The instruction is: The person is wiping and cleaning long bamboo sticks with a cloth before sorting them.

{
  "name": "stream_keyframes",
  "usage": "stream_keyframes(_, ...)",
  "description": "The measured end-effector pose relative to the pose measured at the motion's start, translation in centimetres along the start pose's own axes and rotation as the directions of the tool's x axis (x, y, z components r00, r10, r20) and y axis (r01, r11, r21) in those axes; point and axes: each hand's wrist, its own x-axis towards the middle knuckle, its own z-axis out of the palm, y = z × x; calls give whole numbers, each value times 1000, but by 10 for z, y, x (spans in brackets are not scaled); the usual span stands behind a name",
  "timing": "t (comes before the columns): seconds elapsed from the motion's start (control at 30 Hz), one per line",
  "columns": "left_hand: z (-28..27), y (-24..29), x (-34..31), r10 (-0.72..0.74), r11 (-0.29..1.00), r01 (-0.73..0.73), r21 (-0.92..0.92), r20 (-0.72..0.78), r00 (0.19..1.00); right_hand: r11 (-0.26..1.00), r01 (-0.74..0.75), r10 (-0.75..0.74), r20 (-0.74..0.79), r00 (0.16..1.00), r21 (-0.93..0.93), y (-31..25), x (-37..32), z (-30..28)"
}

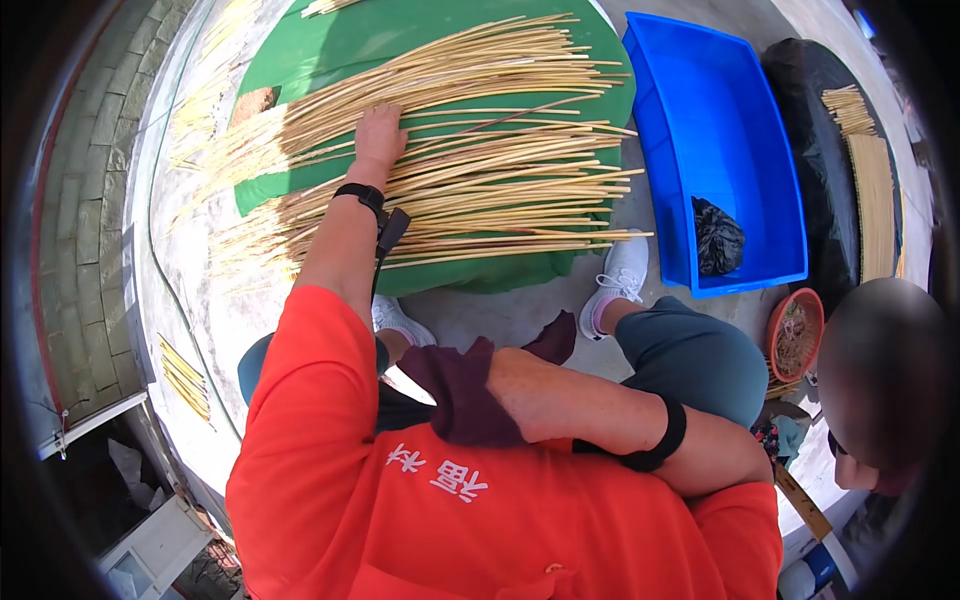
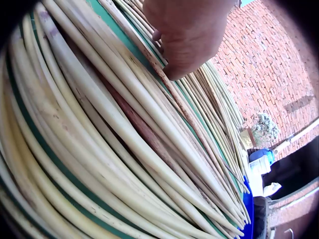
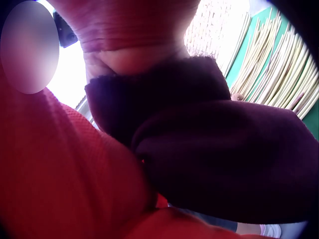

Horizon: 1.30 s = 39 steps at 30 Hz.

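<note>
Long pale plant stalks lie in two broad rows on a green sheet. My left hand is over the strip between the rows, its fingers curled down onto stalks at the near edge of the far row. In the left wrist view, its thumb side comes down right beside a brownish stalk. My right forearm crosses my lap. A dark purple cloth covering, glove-like, hides my right hand from the wrist on, so I cannot tell how its fingers lie.
A blue plastic tub with a black plastic bag in it stands at the right. Beyond it, bundled stalks lie on black sheeting. An orange basket and another person are close on my right.
</note>
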Motion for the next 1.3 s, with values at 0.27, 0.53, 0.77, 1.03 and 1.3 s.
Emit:
stream_keyframes(0.27,-1,3,6,6,997,-16,76,127,992,997,-19,20,11,1000,-75,1,4,5)
stream_keyframes(0.53,10,-8,6,41,995,-61,84,218,975,998,66,-66,-56,996,-1,5,2,6)
stream_keyframes(0.77,-9,-16,4,87,996,-93,15,233,969,994,49,-43,62,997,-97,-12,-2,-7)
stream_keyframes(1.03,-26,-23,2,231,962,-188,-196,226,946,995,48,-43,52,998,-88,-20,2,-5)
stream_keyframes(1.3,-31,20,-44,366,930,-366,-18,11,930,985,18,19,211,977,-171,-31,8,-4)
